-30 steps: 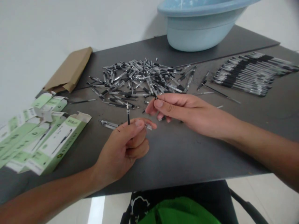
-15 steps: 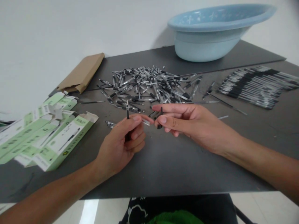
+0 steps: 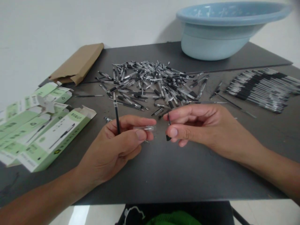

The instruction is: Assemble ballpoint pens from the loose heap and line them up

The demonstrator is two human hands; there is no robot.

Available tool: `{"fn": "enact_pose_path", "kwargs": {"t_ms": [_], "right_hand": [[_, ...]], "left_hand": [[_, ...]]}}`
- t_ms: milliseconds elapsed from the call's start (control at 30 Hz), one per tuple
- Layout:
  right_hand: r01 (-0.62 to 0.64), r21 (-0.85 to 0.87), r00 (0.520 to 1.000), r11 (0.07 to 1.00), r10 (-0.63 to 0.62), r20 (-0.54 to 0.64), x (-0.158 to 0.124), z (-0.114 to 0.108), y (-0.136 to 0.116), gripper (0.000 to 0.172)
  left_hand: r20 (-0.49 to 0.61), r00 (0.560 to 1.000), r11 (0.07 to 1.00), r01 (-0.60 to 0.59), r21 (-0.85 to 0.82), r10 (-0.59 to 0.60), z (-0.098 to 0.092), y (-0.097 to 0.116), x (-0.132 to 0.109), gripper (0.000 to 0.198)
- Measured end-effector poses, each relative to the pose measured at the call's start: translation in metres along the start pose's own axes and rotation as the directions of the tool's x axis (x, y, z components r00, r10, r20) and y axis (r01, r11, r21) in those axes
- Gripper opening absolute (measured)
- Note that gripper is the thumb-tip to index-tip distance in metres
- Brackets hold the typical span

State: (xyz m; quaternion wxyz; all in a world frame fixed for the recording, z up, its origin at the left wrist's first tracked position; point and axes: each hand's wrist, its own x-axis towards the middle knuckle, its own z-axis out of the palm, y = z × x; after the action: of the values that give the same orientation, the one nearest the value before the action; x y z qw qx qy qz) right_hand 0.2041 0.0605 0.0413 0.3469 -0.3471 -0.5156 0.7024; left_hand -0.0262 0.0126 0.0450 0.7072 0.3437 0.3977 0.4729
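My left hand (image 3: 117, 143) is closed around a thin black pen refill (image 3: 116, 112) that sticks up from between the fingers, and its thumb and forefinger pinch a clear pen barrel (image 3: 144, 128) pointing right. My right hand (image 3: 199, 128) sits close beside it, pinching a small black pen part (image 3: 168, 133) between thumb and forefinger. Both hands hover over the dark table (image 3: 178, 168), just in front of a loose pile of pens (image 3: 152, 82).
A light blue basin (image 3: 222, 31) stands at the back right. A neat row of assembled pens (image 3: 262, 86) lies at the right. Green and white pen boxes (image 3: 39, 128) lie at the left, with a brown cardboard sleeve (image 3: 77, 64) behind them.
My right hand has drawn back from the pile with a small black part and come near my left hand. The left hand has turned, showing the clear barrel. The view shifted slightly.
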Motion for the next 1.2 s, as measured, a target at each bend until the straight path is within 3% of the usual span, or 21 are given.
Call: {"fn": "enact_pose_path", "kwargs": {"t_ms": [333, 767, 1000, 1200], "right_hand": [[0.026, -0.018, 1.0, 1.0, -0.025, 0.014, -0.006, 0.001, -0.009, 0.021], [0.076, -0.104, 0.994, 0.992, -0.068, 0.08, -0.009, -0.003, -0.012, 0.015], [0.063, -0.206, 0.998, 0.977, -0.055, 0.045, -0.009, 0.001, -0.013, 0.018], [0.082, -0.189, 0.996, 0.979, -0.084, -0.001, -0.013, 0.002, -0.018, 0.026]], "left_hand": [[0.156, 0.986, 0.994, -0.071, 0.088, 0.057, -0.005, -0.01, -0.001, 0.012], [0.093, 0.985, 0.942, -0.167, 0.292, 0.146, -0.005, -0.014, 0.003, 0.015], [0.014, 0.977, 0.812, -0.183, 0.554, 0.211, -0.004, -0.01, 0.001, 0.009], [-0.005, 0.953, 0.71, -0.222, 0.669, 0.303, -0.004, -0.012, 0.001, 0.011]]}}
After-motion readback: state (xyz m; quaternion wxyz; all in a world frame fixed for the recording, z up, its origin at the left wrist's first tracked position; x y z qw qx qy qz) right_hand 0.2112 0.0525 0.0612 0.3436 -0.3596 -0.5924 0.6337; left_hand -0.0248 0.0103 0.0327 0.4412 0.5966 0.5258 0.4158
